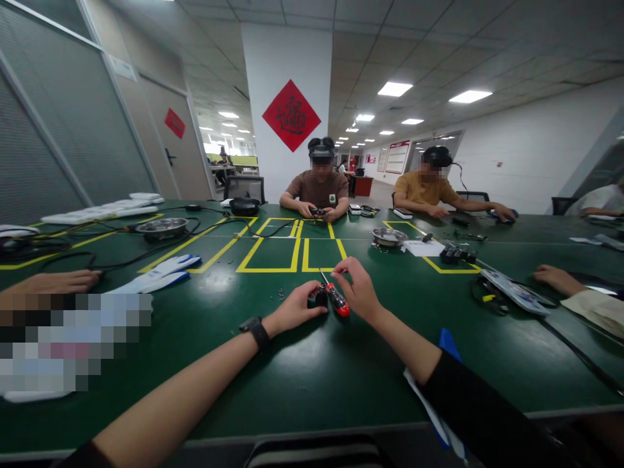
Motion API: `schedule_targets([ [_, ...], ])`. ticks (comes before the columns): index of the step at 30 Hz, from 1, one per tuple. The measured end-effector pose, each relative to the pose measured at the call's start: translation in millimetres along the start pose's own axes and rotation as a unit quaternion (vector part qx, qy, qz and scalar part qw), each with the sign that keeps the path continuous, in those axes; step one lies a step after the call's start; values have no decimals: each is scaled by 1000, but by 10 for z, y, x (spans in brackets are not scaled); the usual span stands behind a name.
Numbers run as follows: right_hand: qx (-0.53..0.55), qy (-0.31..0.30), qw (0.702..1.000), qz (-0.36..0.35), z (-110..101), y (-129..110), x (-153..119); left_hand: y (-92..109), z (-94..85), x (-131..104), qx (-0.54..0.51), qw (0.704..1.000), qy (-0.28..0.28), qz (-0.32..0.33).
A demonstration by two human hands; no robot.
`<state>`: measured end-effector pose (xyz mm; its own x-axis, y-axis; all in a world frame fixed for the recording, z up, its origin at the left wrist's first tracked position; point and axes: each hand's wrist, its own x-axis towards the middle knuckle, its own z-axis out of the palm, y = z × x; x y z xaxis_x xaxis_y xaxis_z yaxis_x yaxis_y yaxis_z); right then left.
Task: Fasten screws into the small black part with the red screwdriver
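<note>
My left hand (296,308), with a dark watch on its wrist, has thumb and fingers closed around a small black part (320,296) standing at the table. My right hand (359,289) is just to the right, thumb and fingertips drawn together; what they pinch, if anything, is too small to make out. Between the hands is a screwdriver (338,300) with a red and black handle, its thin shaft pointing away from me, close beside the black part. Several tiny screws (279,294) lie scattered left of my left hand.
Yellow tape outlines (268,270) mark the green table (244,383). Metal bowls stand left (163,226) and right (389,238). White-blue gloves (163,273) lie left; a blue-white item (449,348) is under my right forearm. Black parts (458,253) sit right. Co-workers' hands surround the table.
</note>
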<state>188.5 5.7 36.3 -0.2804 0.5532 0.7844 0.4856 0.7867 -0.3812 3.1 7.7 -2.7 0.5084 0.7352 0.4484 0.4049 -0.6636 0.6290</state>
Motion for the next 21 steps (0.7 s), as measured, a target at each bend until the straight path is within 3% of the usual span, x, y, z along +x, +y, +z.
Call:
schedule_targets([
  [5,-77,-152,983,-72,34,-16,-15,-87,-55,-35,2,1000,15,-13],
  [8,-116,-205,966,-106,83,-30,-35,-120,-43,-29,34,999,29,-8],
  [12,-140,-223,956,-130,115,-54,-40,-113,-15,-25,57,997,42,14],
  [21,-171,-238,943,-155,100,-59,-23,-169,-18,-44,32,999,-1,-6],
])
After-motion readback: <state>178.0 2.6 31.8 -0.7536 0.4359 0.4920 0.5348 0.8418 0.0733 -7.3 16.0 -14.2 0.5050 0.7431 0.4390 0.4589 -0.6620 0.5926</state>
